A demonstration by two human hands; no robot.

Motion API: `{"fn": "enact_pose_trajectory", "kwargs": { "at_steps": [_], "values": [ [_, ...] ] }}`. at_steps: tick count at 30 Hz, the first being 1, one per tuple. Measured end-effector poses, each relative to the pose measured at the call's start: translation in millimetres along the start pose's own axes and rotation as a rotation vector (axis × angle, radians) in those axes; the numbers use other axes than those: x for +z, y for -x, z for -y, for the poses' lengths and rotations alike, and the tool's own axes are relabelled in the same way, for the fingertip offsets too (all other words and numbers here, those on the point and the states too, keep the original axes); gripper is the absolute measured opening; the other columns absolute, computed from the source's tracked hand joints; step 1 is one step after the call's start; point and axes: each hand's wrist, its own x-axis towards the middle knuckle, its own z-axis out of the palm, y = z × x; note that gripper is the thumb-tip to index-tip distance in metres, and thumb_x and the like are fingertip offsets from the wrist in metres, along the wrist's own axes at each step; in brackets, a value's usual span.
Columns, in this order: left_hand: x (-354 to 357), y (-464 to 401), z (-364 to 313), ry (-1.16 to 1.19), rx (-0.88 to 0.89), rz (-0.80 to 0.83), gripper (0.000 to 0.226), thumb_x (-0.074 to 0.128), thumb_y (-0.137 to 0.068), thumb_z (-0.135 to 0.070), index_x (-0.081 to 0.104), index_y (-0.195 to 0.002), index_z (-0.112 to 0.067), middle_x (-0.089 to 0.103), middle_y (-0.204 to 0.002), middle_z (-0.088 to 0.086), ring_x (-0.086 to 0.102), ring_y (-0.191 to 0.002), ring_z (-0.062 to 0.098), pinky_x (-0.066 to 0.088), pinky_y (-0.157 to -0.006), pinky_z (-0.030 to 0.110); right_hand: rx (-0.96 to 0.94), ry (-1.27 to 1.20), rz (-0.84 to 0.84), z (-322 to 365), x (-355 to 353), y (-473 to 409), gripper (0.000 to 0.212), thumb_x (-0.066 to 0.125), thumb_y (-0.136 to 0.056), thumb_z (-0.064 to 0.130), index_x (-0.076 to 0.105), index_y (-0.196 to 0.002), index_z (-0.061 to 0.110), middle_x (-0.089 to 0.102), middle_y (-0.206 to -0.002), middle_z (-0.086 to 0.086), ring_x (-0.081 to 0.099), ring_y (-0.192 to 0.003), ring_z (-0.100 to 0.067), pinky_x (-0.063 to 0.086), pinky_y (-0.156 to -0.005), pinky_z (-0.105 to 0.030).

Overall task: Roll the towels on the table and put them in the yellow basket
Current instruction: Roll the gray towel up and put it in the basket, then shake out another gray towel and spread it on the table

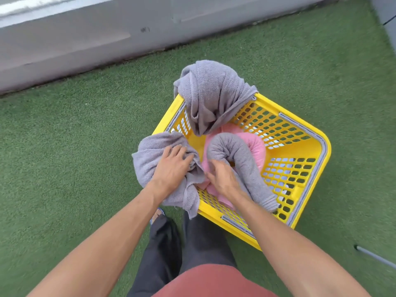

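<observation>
The person's dark trousers [167, 249] stand on green artificial turf [75, 146]. The left hand [171, 166] presses with spread fingers on a grey towel [150, 159] draped over the yellow basket [300, 151] near corner. The right hand [222, 179] curls its fingers on a rolled grey towel [237, 155] bent over a pink towel [257, 144] inside. Another loose grey towel [210, 91] hangs over the far corner.

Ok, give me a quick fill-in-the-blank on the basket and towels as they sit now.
1. The yellow basket stands on green ____.
2. The rolled towel under the bent grey roll is ____.
3. The left hand rests on a loose ____ towel hanging over the basket's rim.
4. Another unrolled grey towel is draped over the basket's ____ corner.

Missing words: turf; pink; grey; far
</observation>
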Motion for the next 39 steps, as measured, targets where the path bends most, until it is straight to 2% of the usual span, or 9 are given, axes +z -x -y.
{"fn": "enact_pose_trajectory", "kwargs": {
  "at_steps": [3,7,10,14,21,27,30,33,39],
  "values": [
    [10.0,0.2,4.4,0.034,-0.019,-0.039,0.034,0.073,-0.078,-0.022,0.065,-0.111,-0.019,0.064,-0.113,0.011,0.059,-0.108,0.032,0.027,-0.098,0.039,0.076,-0.108,-0.002,15.6,25.7,-20.8,0.026,0.069,-0.085,0.019,0.060,-0.109,0.012,0.067,-0.101,-0.009,0.062,-0.095,-0.027,0.047,-0.076,-0.034],
    [20.1,4.2,5.5,0.047,-0.008,-0.132,0.030,0.059,-0.086,-0.029,0.064,-0.114,-0.019,0.062,-0.115,0.010,0.057,-0.109,0.032,0.027,-0.101,0.039,0.130,-0.100,-0.054,11.8,56.5,-34.1,0.029,0.062,-0.088,0.013,0.057,-0.116,0.007,0.067,-0.106,-0.018,0.062,-0.101,-0.036,0.049,-0.081,-0.041],
    [20.2,4.0,3.9,0.074,-0.011,-0.173,0.027,0.058,-0.088,-0.028,0.063,-0.112,-0.017,0.061,-0.115,0.009,0.056,-0.109,0.031,0.028,-0.100,0.038,0.155,-0.144,-0.159,8.5,65.1,-35.8,0.012,0.053,-0.088,0.008,0.063,-0.093,0.011,0.068,-0.091,-0.019,0.062,-0.087,-0.039,0.043,-0.069,-0.040],
    [11.6,7.8,3.5,0.122,-0.010,-0.172,0.035,0.061,-0.087,-0.024,0.057,-0.121,-0.018,0.059,-0.116,0.008,0.056,-0.105,0.030,0.031,-0.093,0.036,0.028,-0.303,-0.231,17.4,41.6,-18.7,0.014,0.052,-0.091,0.018,0.065,-0.096,0.016,0.070,-0.082,-0.006,0.063,-0.077,-0.025,0.047,-0.067,-0.037],
    [-47.4,20.5,2.3,0.371,0.045,-0.253,0.033,0.047,-0.090,-0.034,0.060,-0.116,-0.018,0.062,-0.116,0.007,0.058,-0.105,0.029,0.050,-0.084,0.040,-0.242,-0.518,-0.151,53.9,-47.6,41.1,0.018,0.059,-0.093,0.028,0.072,-0.102,0.021,0.074,-0.095,0.008,0.067,-0.092,-0.007,0.052,-0.084,-0.032],
    [-101.3,59.5,13.6,0.648,0.137,-0.309,0.030,0.048,-0.094,-0.041,0.064,-0.099,-0.016,0.066,-0.107,0.000,0.061,-0.101,0.021,0.045,-0.088,0.035,-0.331,-0.527,-0.286,85.1,-86.8,112.9,0.025,0.063,-0.087,0.042,0.071,-0.084,0.018,0.071,-0.078,-0.003,0.064,-0.072,-0.019,0.051,-0.073,-0.045],
    [-122.2,87.8,1.6,0.671,0.204,-0.376,0.019,0.060,-0.093,-0.031,0.058,-0.105,-0.018,0.064,-0.107,-0.005,0.058,-0.102,0.014,0.042,-0.088,0.024,-0.378,-0.479,-0.354,104.9,-82.4,152.2,0.023,0.064,-0.088,0.040,0.068,-0.082,0.019,0.065,-0.068,0.004,0.054,-0.062,-0.013,0.046,-0.063,-0.034],
    [-134.1,126.3,-5.8,0.713,0.247,-0.470,0.009,0.061,-0.092,-0.016,0.059,-0.100,-0.015,0.064,-0.098,-0.004,0.059,-0.092,0.016,0.042,-0.082,0.022,-0.426,-0.441,-0.440,127.0,-71.8,195.9,0.022,0.063,-0.089,0.042,0.068,-0.081,0.022,0.066,-0.071,-0.002,0.057,-0.066,-0.018,0.046,-0.065,-0.039],
    [-144.8,229.9,-9.8,0.711,0.298,-0.623,0.023,0.047,-0.093,-0.037,0.061,-0.097,-0.020,0.066,-0.087,-0.006,0.058,-0.079,0.015,0.045,-0.075,0.032,-0.473,-0.351,-0.660,170.7,-34.5,300.6,0.015,0.071,-0.086,0.030,0.066,-0.072,0.024,0.051,-0.056,0.004,0.038,-0.052,-0.006,0.031,-0.052,-0.020]
  ]
}}
